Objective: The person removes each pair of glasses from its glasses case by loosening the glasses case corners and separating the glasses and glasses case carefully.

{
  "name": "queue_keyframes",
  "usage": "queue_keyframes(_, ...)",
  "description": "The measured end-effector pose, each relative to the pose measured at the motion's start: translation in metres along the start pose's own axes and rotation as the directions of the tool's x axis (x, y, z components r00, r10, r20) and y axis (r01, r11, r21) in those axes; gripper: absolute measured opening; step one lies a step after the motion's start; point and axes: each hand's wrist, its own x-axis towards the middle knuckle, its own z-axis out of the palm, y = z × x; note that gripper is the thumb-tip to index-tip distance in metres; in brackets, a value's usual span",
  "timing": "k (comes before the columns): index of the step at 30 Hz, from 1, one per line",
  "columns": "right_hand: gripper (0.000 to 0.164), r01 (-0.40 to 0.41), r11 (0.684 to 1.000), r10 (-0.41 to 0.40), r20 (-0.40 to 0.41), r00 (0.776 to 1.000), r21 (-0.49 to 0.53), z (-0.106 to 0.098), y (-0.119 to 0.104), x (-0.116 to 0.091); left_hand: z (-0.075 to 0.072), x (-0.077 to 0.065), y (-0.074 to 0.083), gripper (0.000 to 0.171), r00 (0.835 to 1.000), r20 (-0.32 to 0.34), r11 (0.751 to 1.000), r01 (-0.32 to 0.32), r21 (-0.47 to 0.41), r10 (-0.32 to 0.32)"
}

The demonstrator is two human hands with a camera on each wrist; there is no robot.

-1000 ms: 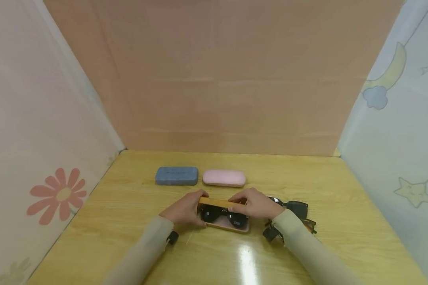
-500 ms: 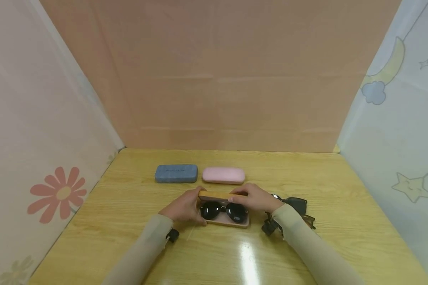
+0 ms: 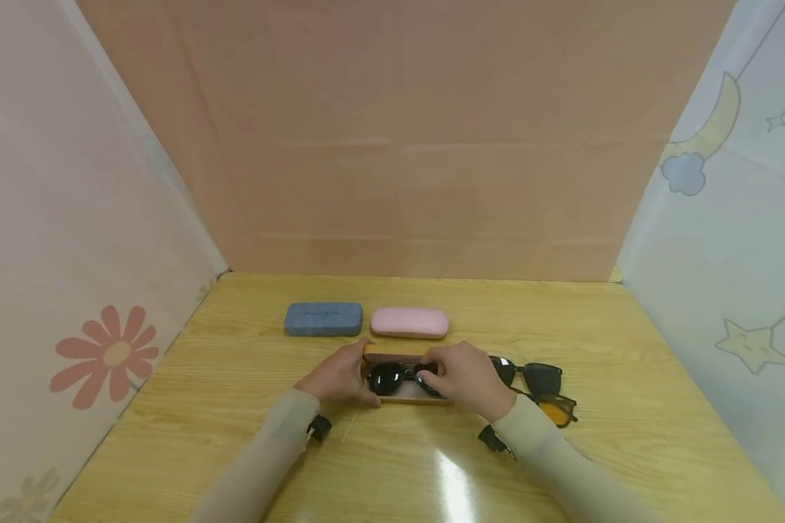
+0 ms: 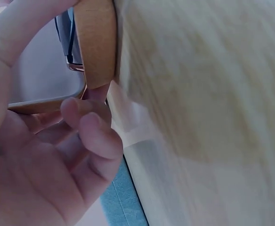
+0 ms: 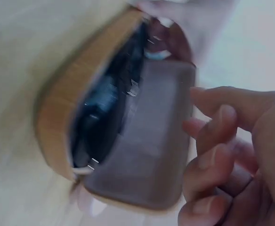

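Note:
An orange-brown glasses case [image 3: 405, 401] stands open on the table, its inside lined in greyish mauve. Dark sunglasses [image 3: 386, 379] lie in it. My left hand [image 3: 340, 374] grips the case's left end, thumb at the front and fingers at the back; the left wrist view shows its fingers [image 4: 100, 136] curled by the case's corner [image 4: 97, 47]. Over the sunglasses' right lens in the head view is my right hand [image 3: 467, 374]. In the right wrist view its loosely bent fingers [image 5: 213, 160] are beside the lid [image 5: 151, 136], with nothing visible between them.
Behind the hands lie a blue case [image 3: 323, 319] and a pink case [image 3: 410, 322], both closed. Right of my right hand are black sunglasses [image 3: 543, 379] and amber-lensed glasses [image 3: 554, 414]. Fabric walls [image 3: 392, 181] enclose the table's back and sides.
My right hand has come off the lid's edge and moved over the right lens. The lid leans further back and the case lies straighter. More of the amber-lensed glasses shows.

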Motion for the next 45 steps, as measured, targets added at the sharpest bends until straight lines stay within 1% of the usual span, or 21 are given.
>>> queue_keyframes(2, 0.020, 0.048, 0.996, -0.048, 0.004, 0.999, -0.073, 0.008, -0.002, 0.000, -0.001, 0.000, 0.000, 0.089, 1.000, 0.002, 1.000, -0.010, -0.004, 0.010)
queue_keyframes(5, 0.023, 0.067, 0.987, -0.068, -0.002, 0.998, -0.143, 0.020, -0.005, 0.001, -0.002, 0.001, 0.001, 0.087, 1.000, 0.004, 1.000, -0.028, -0.008, 0.028)
queue_keyframes(10, 0.026, 0.058, 0.989, -0.060, -0.013, 0.998, -0.139, 0.030, -0.009, 0.004, -0.001, 0.001, 0.001, 0.086, 0.999, 0.001, 0.999, -0.042, -0.001, 0.042)
queue_keyframes(15, 0.026, 0.063, 0.987, -0.064, -0.007, 0.998, -0.145, 0.034, -0.009, 0.007, 0.000, 0.001, 0.003, 0.086, 0.999, 0.000, 0.999, -0.042, -0.003, 0.042)
queue_keyframes(21, 0.023, 0.027, 0.986, -0.025, 0.016, 1.000, -0.165, 0.038, -0.006, 0.009, -0.002, 0.001, 0.004, 0.085, 0.999, 0.001, 0.999, -0.035, -0.002, 0.035)
queue_keyframes(25, 0.022, 0.011, 0.984, -0.009, 0.016, 1.000, -0.179, 0.040, -0.006, 0.010, -0.002, 0.002, 0.003, 0.084, 0.999, 0.002, 0.999, -0.038, 0.013, 0.038)
queue_keyframes(30, 0.024, 0.033, 0.978, -0.035, -0.007, 0.999, -0.207, 0.043, -0.007, 0.011, -0.001, 0.003, -0.001, 0.089, 0.999, -0.003, 0.999, -0.048, 0.016, 0.048)
queue_keyframes(34, 0.027, 0.031, 0.969, -0.036, -0.015, 0.999, -0.247, 0.047, -0.009, 0.012, 0.000, 0.002, -0.001, 0.093, 0.999, -0.001, 0.999, -0.050, 0.002, 0.050)
queue_keyframes(40, 0.032, 0.033, 0.957, -0.039, -0.015, 0.999, -0.288, 0.048, -0.012, 0.012, 0.000, 0.001, 0.000, 0.090, 0.999, 0.014, 0.999, -0.041, -0.016, 0.041)
queue_keyframes(45, 0.026, 0.057, 0.939, -0.077, -0.044, 0.996, -0.338, 0.048, -0.014, 0.013, -0.001, 0.000, 0.001, 0.087, 0.999, 0.012, 0.999, -0.040, -0.030, 0.040)
